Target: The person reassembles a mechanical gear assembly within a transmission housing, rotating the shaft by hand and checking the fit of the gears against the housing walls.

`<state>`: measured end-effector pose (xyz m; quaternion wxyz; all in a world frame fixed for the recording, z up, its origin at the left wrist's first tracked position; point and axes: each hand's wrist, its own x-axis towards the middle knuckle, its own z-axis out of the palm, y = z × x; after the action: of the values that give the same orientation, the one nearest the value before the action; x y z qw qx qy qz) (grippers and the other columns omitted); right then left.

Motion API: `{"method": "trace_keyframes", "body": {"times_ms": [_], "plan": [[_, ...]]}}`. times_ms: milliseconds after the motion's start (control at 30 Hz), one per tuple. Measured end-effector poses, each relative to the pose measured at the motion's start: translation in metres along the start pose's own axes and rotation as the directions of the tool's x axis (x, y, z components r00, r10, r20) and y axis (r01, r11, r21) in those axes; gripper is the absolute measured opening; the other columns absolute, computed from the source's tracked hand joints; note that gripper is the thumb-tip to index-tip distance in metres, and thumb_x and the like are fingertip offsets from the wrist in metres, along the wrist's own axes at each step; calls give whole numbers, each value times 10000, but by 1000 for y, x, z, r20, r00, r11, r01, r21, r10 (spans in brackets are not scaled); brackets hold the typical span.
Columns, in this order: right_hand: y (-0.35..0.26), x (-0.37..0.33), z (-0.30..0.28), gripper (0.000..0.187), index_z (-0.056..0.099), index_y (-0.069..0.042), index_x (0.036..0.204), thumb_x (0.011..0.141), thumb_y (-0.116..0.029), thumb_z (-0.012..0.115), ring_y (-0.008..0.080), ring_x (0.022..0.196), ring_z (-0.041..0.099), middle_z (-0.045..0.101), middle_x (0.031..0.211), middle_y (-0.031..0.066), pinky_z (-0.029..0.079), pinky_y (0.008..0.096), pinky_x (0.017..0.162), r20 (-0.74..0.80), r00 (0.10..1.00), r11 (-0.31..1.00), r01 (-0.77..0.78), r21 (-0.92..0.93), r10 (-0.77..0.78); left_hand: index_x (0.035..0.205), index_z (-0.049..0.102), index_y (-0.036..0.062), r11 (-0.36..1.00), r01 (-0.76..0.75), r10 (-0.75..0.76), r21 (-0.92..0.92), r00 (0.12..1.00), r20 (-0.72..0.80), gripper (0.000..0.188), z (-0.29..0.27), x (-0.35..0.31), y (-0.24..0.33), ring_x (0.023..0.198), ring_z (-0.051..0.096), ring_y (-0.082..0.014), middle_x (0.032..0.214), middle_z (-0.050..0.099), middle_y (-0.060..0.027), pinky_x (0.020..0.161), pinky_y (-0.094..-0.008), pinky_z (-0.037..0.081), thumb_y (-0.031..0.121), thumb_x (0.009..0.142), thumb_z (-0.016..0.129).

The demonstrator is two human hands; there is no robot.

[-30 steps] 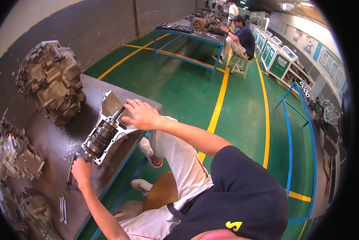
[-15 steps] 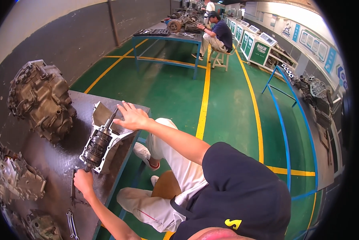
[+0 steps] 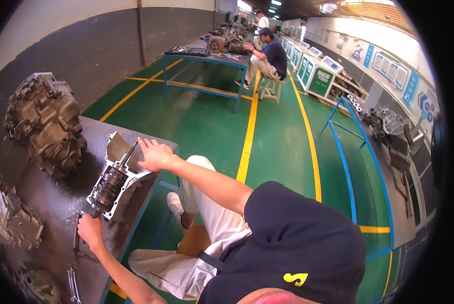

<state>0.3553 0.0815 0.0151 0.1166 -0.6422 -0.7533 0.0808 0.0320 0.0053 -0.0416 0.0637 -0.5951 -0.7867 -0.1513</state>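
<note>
A shaft with a stack of dark gears (image 3: 108,188) lies in an open pale metal gearbox housing (image 3: 116,209) on the bench. My left hand (image 3: 90,231) is closed around the shaft's near end, just outside the housing. At the far end, my right hand (image 3: 156,155) is palm down with fingers spread, its fingertips at the thin shaft tip and its thumb near the housing rim. Beside my left hand lies a dark metal tool (image 3: 76,235), partly hidden. Several wrenches (image 3: 73,285) rest nearer to me.
On the metal-topped bench (image 3: 60,202) stand a large brown gearbox (image 3: 47,124) and a grey casting (image 3: 12,213). Another casting (image 3: 37,286) is at the near left. A co-worker (image 3: 268,55) sits at a blue-framed table (image 3: 207,61). Another parts table (image 3: 384,152) stands at right.
The whole scene has shifted slightly left in the view. Both hands stay at the shaft's two ends, with the right fingers still spread. The gears look unmoved in the housing.
</note>
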Motion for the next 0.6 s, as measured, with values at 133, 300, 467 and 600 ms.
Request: {"method": "trace_keyframes", "body": {"times_ms": [133,300,467,600], "plan": [[4,-1,4,949,132,-21,1555,853,-431,622,415,1394,362,291,1555,248,417,465,1083,27,1000,999,5,41,-6,929,738,62,999,17,-17,44,1000,-21,231,4,0,-1,855,683,-403,893,708,-190,757,-508,534,251,817,666],[6,6,10,947,155,-9,1548,838,-409,637,423,1393,360,274,1559,257,440,467,1059,-6,999,996,37,87,-37,976,749,91,996,31,-22,78,994,-110,227,12,-4,0,852,681,-404,875,708,-193,749,-512,532,199,816,632],[1,6,9,923,217,-3,1535,821,-395,653,402,1393,360,283,1553,260,478,445,1013,-47,998,995,41,94,-36,1015,746,107,991,33,-8,129,981,-195,252,17,-5,-2,811,681,-405,859,706,-189,719,-517,537,190,818,613],[-1,4,2,881,198,9,1533,864,-384,614,410,1412,321,247,1575,246,458,490,1029,-23,999,998,44,39,-43,1012,745,112,988,21,12,155,978,-209,248,19,-5,-3,789,681,-406,848,704,-191,703,-524,535,190,821,607]]}}
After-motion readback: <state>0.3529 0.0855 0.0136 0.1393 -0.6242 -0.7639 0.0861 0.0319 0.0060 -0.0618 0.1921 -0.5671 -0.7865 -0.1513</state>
